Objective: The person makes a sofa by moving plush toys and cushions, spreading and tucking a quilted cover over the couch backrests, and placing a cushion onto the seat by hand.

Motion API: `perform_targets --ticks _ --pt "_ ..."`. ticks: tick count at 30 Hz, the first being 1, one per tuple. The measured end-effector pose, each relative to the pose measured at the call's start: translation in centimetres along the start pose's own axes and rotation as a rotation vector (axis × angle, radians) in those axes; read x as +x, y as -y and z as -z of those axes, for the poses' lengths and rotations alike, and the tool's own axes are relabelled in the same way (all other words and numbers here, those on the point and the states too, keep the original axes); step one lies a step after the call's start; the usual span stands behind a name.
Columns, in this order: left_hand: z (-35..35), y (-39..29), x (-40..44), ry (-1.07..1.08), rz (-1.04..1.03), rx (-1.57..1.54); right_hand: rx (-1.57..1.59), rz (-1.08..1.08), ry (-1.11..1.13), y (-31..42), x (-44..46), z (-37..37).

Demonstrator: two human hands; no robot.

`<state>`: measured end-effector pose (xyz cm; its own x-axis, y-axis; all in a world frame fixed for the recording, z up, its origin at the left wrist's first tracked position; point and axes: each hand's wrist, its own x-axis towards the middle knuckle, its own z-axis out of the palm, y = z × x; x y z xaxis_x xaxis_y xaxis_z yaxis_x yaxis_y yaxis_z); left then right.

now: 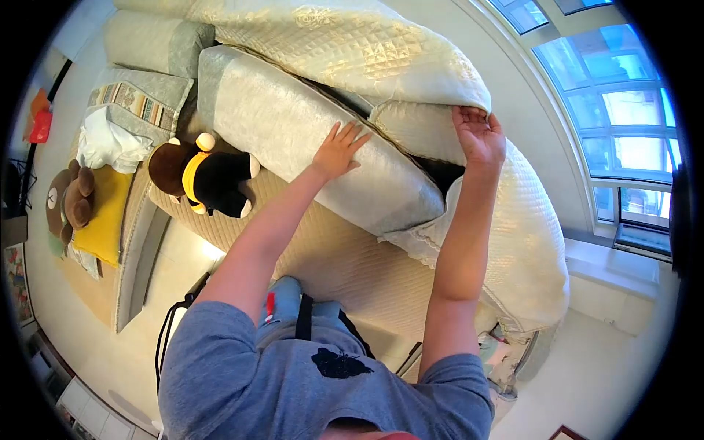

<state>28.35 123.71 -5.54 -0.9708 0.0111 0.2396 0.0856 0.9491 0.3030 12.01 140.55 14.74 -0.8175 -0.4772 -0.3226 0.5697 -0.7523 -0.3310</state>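
Note:
My left hand [339, 152] lies flat with spread fingers on a long pale grey sofa back cushion [293, 121]. Palm up, my right hand [480, 138] grips the edge of a cream quilted sofa cover [367, 51], its fingertips partly hidden at the hem. This cover drapes over the sofa back and the rounded arm [524, 242]. Between the cushion and the sofa back runs a dark gap [440, 172], widest close to my right forearm. A beige quilted seat pad [345, 257] spreads below the cushion.
On the seat lies a dark plush toy [220, 180] with a yellow band. Further left are a yellow cushion [106, 213], a brown plush bear [70, 198], a white cloth [110, 143] and a striped grey cushion [143, 103]. A window [623, 95] is at the right.

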Motion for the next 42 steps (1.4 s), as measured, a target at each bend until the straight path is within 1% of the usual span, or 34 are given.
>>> perform_targets --ticks 2,3,4,6,7,8,9,10,12,13,14,16,18,19,20,21,22,23,25,26,27,28,29,31,32,34,35,36,37,38,39,40,41,42 --pt "-2.2 1.2 2.6 0.004 0.038 -0.102 0.008 -0.011 0.048 -0.3 -0.2 0.6" --pt "-3.6 1.9 4.2 0.046 0.102 -0.12 -0.024 0.055 -0.043 -0.6 -0.3 0.8" --pt "-3.5 2.3 5.8 0.042 0.1 -0.124 -0.028 0.057 -0.042 -1.0 -0.9 0.8" --pt "-3.0 3.0 8.3 -0.068 0.514 -1.158 -0.103 0.133 -0.148 -1.8 -2.1 1.2" --pt "-1.9 3.3 9.0 -0.058 0.511 -1.164 -0.073 0.055 0.001 -1.4 -2.2 3.0" --pt "-0.7 3.8 9.6 -0.06 0.639 -1.517 -0.071 0.066 -0.008 -1.1 -2.1 4.7" --pt "-0.2 3.7 9.7 -0.056 0.771 -1.869 -0.073 0.04 0.074 -1.3 -2.3 5.9" --pt "-0.6 3.7 9.5 -0.036 0.769 -1.872 -0.077 0.016 0.158 -1.8 -2.6 6.5" --pt "-1.2 3.5 9.3 0.008 0.795 -1.832 -0.071 0.045 0.168 -3.3 -3.4 7.5" --pt "-1.5 2.7 9.3 -0.035 0.704 -1.872 -0.049 0.059 0.128 -4.2 -3.6 8.1" --pt "-1.7 1.9 9.6 -0.011 0.692 -1.869 -0.026 0.076 0.089 -5.1 -3.9 8.7" --pt "0.1 -1.0 9.9 -0.24 0.6 -2.02 -0.003 0.106 0.038 -7.1 -4.4 10.4" --pt "2.4 -2.5 10.3 -0.222 0.57 -2.0 0.054 0.056 -0.053 -9.1 -4.0 12.8" --pt "3.1 -3.0 10.6 -0.229 0.549 -1.977 0.057 0.071 -0.053 -10.1 -3.6 14.0" --pt "3.3 -3.4 10.8 -0.218 0.54 -1.978 -0.014 0.002 -0.168 -11.1 -3.1 15.0" --pt "3.5 -3.7 11.0 -0.173 0.511 -2.055 -0.083 -0.07 -0.281 -11.8 -2.6 15.4" --pt "4.0 -3.8 11.2 -0.13 0.483 -2.129 -0.079 -0.064 -0.276 -12.3 -2.4 14.4" --pt "4.3 -4.3 11.3 -0.125 0.479 -2.121 -0.091 -0.082 -0.322 -12.8 -2.2 13.4" --pt "5.6 -5.8 10.9 -0.01 0.45 -2.465 -0.088 -0.108 -0.366 -13.2 -1.5 12.9" --pt "6.4 -6.5 10.6 -0.011 0.452 -2.452 0.542 -0.236 -0.014 -13.1 -0.8 12.9" --pt "7.5 -7.3 10.1 0.131 0.413 -2.539 0.875 -0.264 0.172 -12.7 0.2 13.3" --pt "8.0 -7.9 9.8 0.278 0.376 -2.62 1.175 -0.355 0.359 -12.4 1.3 13.8" --pt "8.1 -8.1 9.7 0.274 0.385 -2.609 1.066 -0.266 0.394 -11.5 2.9 14.8" --pt "8.4 -8.6 9.4 0.339 0.232 -2.76 0.84 -0.091 0.456 -9.4 6.2 17.2" --pt "8.3 -8.5 9.4 0.331 0.235 -2.752 0.722 -0.006 0.486 -8.6 7.4 18.0" --pt "7.5 -7.7 9.8 0.292 0.265 -2.753 0.606 0.071 0.522 -8.2 6.7 15.6" --pt "7.2 -7.2 9.8 0.282 0.261 -2.746 0.484 0.264 0.215 -7.7 4.1 11.3" --pt "6.8 -6.5 9.7 0.24 0.462 -2.562 0.35 0.448 -0.094 -7.4 2.6 8.6" --pt "6.1 -5.8 9.5 0.198 0.647 -2.367 0.351 0.441 -0.09 -6.8 2.7 9.3" --pt "5.4 -5.1 9.4 0.193 0.647 -2.364 0.391 0.394 0.047 -5.8 2.7 10.2" --pt "4.3 -4.3 9.3 0.085 0.745 -2.248 0.429 0.348 0.183 -5.2 2.7 10.7" --pt "4.1 -3.6 9.3 -0.019 0.835 -2.128 0.429 0.347 0.185 -5.4 2.0 10.0" --pt "3.8 -2.6 9.4 -0.033 0.888 -2.059 0.393 0.357 0.127 -5.3 1.1 9.4" --pt "3.5 -1.3 9.6 -0.034 0.888 -2.062 0.355 0.367 0.066 -5.3 0.4 9.0"
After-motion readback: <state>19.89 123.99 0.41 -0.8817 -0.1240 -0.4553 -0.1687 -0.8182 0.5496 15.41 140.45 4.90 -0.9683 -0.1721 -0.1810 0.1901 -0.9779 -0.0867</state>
